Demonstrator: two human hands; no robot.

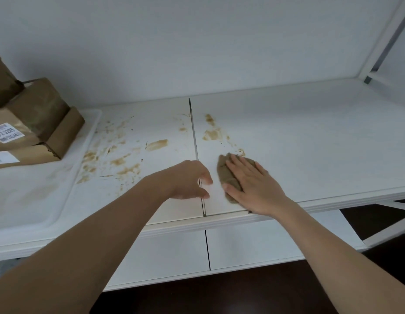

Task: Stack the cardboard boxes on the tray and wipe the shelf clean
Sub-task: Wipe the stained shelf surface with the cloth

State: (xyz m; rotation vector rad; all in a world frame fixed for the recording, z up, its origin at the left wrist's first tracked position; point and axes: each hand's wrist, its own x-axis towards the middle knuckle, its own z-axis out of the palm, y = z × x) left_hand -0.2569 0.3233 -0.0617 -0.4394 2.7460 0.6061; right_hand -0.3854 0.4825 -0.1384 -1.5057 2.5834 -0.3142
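Right hand [253, 184] lies flat, fingers straight, pressing a brown cloth [228, 175] onto the white shelf [310, 143] just right of the panel seam [194, 141], near the front edge. Left hand [190, 180] hovers just beside it over the seam, fingers loosely curled, holding nothing. Cardboard boxes [36, 123] sit stacked at 9 o'clock on the white tray [38, 200]; stacking looks done, wiping barely begun. Brown stains [120, 152] spread from 10 to 12 o'clock of the cloth, the heaviest patch between seam and tray; a smaller group [211, 132] lies directly at 12 o'clock of the cloth. Risks, judged: the cloth appears bunched, not spread, so a stroke may smear the residue instead of lifting it. Dragging across the seam could push residue into the gap, where a flat wipe will not reach it. A long leftward sweep might nudge the tray rim and shift the box stack, whose upper boxes sit tilted. Pressing close to the front edge could carry the cloth and crumbs over the lip onto the lower shelf [253, 241].
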